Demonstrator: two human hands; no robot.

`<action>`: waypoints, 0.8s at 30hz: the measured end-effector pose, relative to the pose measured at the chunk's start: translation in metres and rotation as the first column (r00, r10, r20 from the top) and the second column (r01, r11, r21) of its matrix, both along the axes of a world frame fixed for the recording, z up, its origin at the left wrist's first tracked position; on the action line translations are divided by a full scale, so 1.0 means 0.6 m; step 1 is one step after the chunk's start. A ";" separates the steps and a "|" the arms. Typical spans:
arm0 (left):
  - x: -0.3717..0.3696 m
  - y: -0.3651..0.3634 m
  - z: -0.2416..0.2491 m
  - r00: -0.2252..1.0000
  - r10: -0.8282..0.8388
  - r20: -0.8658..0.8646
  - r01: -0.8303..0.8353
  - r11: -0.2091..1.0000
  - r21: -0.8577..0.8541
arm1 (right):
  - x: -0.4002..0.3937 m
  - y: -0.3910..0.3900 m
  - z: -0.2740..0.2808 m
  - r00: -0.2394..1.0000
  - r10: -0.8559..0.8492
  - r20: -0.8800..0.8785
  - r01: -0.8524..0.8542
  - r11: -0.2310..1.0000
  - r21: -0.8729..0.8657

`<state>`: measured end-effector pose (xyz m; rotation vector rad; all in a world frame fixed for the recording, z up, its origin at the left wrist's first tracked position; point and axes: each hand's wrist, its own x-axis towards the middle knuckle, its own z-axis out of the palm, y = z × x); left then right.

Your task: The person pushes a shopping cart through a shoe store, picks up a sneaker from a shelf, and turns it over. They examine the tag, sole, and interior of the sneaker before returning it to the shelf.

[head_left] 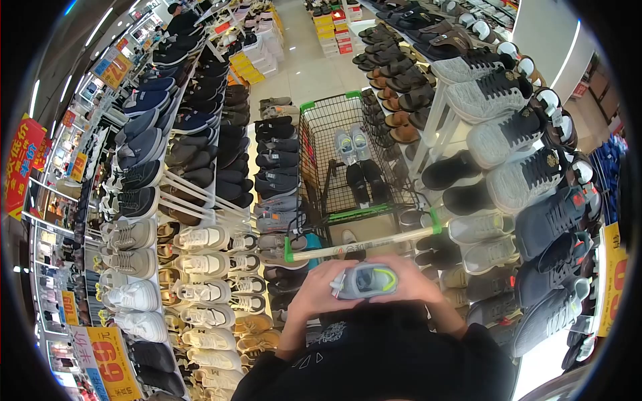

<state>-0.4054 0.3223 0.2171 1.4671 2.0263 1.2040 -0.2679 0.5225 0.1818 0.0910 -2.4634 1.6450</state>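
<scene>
A grey sneaker (366,280) with a yellow-green collar lining is held in front of my chest, its opening facing up. My left hand (317,289) grips one end of it, and my right hand (412,282) wraps round the other end. Just beyond the hands stands a shopping cart (312,157) with green corners and a pale handle bar (364,245). Inside the cart lie a pair of grey sneakers (352,146) with yellow-green trim and a pair of black shoes (366,182).
Tiered racks of shoes line both sides: white and beige sneakers (202,262) on the left, grey knit sneakers (491,100) on the right. A yellow price sign (110,361) stands at lower left. Stacked shoe boxes (326,33) and tiled floor (292,73) lie ahead. A person (182,20) is far back left.
</scene>
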 end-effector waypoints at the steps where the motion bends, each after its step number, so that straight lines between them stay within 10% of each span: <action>1: 0.000 0.000 -0.001 1.000 0.000 0.009 0.000 1.000 -0.008 | 0.000 0.000 -0.001 1.000 0.003 0.004 -0.003 1.000 -0.006; 24: 0.017 0.021 -0.011 0.999 -0.037 -0.039 0.041 0.993 0.110 | 0.005 0.029 0.001 0.944 0.003 -0.329 0.016 0.998 0.055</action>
